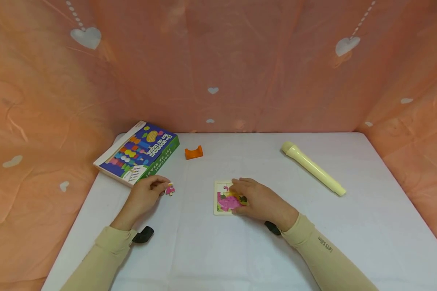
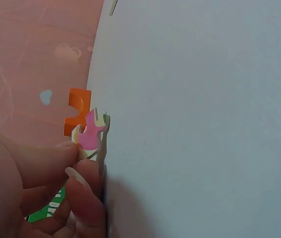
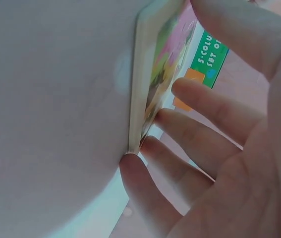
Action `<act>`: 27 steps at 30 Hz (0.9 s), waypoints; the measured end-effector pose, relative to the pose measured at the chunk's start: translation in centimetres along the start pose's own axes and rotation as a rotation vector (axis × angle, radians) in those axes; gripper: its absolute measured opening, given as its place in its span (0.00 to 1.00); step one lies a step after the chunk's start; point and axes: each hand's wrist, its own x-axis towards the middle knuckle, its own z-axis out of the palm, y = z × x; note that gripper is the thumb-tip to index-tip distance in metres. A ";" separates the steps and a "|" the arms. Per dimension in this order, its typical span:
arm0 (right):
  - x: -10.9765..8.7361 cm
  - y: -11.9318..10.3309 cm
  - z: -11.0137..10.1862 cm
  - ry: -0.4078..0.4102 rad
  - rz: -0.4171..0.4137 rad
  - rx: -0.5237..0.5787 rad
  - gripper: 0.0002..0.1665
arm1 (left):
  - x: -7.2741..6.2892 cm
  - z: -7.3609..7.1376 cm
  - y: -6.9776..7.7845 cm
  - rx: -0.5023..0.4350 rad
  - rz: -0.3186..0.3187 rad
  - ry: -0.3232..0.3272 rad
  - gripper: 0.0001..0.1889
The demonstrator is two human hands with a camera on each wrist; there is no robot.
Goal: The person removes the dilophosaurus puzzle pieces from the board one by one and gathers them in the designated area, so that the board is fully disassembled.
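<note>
My left hand (image 1: 145, 197) pinches a small pink jigsaw piece (image 1: 170, 188) between thumb and fingers, low over the table beside the box. In the left wrist view that piece (image 2: 91, 135) shows its pink face and notched edges. In the head view, a square jigsaw puzzle (image 1: 223, 204) with a pale frame and a pink picture lies on the table. Over its right side is my right hand (image 1: 256, 200), fingers spread and touching it, hiding part of the picture. The right wrist view shows the fingertips at the puzzle's surface and frame (image 3: 139, 84).
A blue and green toy box (image 1: 138, 151) lies at the back left, just beyond my left hand. Right of it stands an orange arch-shaped block (image 1: 194, 152). A pale yellow stick-like object (image 1: 313, 167) lies at the right. Orange cloth (image 1: 247, 81) hangs behind the white table (image 1: 204, 250).
</note>
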 end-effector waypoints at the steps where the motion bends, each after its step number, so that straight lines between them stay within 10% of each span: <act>1: 0.0 0.0 0.0 0.001 0.003 0.004 0.35 | 0.0 0.0 0.1 0.002 -0.005 0.001 0.14; 12: 0.0 0.3 -0.6 -0.001 0.038 0.041 0.40 | -0.5 1.9 3.2 0.127 0.078 0.051 0.13; 21: -0.1 0.9 -1.3 0.029 0.070 0.021 0.32 | 1.9 7.4 9.0 0.161 0.284 -0.139 0.10; 27: 0.0 0.8 -1.4 0.028 0.057 0.019 0.29 | 3.1 9.9 10.8 0.198 0.291 -0.239 0.10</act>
